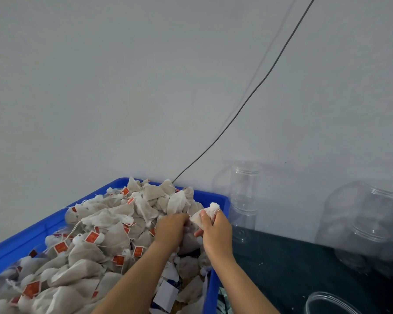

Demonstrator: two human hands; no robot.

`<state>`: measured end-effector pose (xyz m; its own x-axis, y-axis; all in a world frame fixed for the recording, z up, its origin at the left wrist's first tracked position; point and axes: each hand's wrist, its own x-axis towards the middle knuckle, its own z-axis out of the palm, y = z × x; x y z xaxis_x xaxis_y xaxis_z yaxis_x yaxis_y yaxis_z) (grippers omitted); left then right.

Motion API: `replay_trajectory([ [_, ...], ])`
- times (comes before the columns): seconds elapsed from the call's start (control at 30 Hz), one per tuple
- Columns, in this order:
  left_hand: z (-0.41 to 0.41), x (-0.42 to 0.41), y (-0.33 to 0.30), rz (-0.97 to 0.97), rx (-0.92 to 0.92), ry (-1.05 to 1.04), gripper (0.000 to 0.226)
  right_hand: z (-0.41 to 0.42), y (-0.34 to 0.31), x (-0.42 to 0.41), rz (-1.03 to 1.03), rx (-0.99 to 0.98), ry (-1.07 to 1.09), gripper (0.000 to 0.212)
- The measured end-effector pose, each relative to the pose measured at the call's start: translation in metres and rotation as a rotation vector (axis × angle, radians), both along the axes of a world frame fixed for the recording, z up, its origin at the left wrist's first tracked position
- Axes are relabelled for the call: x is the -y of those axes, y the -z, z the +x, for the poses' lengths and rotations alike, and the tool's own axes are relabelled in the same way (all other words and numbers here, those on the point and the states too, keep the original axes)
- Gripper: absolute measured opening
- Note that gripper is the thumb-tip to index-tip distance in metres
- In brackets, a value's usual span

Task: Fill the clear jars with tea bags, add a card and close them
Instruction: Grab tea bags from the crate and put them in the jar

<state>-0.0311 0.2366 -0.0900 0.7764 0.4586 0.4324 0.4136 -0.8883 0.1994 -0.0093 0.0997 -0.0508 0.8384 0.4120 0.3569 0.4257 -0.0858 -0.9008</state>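
The right hand [216,232] pinched a tea bag [205,215]; just beside it, the left hand [170,227] dug curled into the blue crate's [32,236] heap

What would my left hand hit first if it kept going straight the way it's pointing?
Most likely more tea bags: the left hand is already buried fingers-first in the pile in the blue bin, pointing toward the far rim. Depth is unclear, but bags lie ahead before the rim.

White mesh tea bags [114,236] with red tags lay heaped in the blue crate [21,245]. Empty clear jars [245,191] stood, perhaps stacked, against the wall; another open jar [327,302] sat nearer.
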Motion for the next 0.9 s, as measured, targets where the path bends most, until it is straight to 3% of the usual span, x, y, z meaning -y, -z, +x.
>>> replay_trajectory([
  [0.2, -0.034, -0.01, -0.059, -0.531, 0.289, 0.212, 0.013, 0.0, 0.0, 0.0, -0.088, 0.125, -0.085, 0.009],
  [0.33, -0.049, -0.006, -0.093, -0.594, 0.241, 0.365, 0.008, -0.007, -0.004, -0.002, -0.029, 0.181, -0.351, 0.026],
  [0.4, -0.053, -0.002, -0.101, -0.556, 0.196, 0.397, 0.01, -0.01, -0.004, -0.005, -0.1, 0.169, -0.44, 0.029],
  [0.5, -0.058, 0.002, -0.104, -0.559, 0.134, 0.459, 0.009, -0.012, -0.001, -0.006, -0.258, 0.241, -0.424, 0.018],
  [0.6, -0.064, -0.002, -0.095, -0.665, 0.184, 0.444, 0.004, -0.013, 0.0, -0.003, -0.251, 0.232, -0.398, 0.019],
  [0.67, -0.07, -0.011, -0.081, -0.554, 0.135, 0.309, 0.006, -0.013, 0.0, 0.0, -0.236, 0.232, -0.367, 0.019],
  [0.8, -0.084, -0.029, -0.045, 0.111, -0.362, 0.058, 0.016, -0.008, 0.001, 0.0, -0.257, 0.286, -0.272, 0.01],
  [0.9, -0.086, -0.029, -0.027, 0.245, -0.447, -0.013, 0.036, -0.007, 0.002, -0.001, -0.267, 0.322, -0.244, 0.01],
])
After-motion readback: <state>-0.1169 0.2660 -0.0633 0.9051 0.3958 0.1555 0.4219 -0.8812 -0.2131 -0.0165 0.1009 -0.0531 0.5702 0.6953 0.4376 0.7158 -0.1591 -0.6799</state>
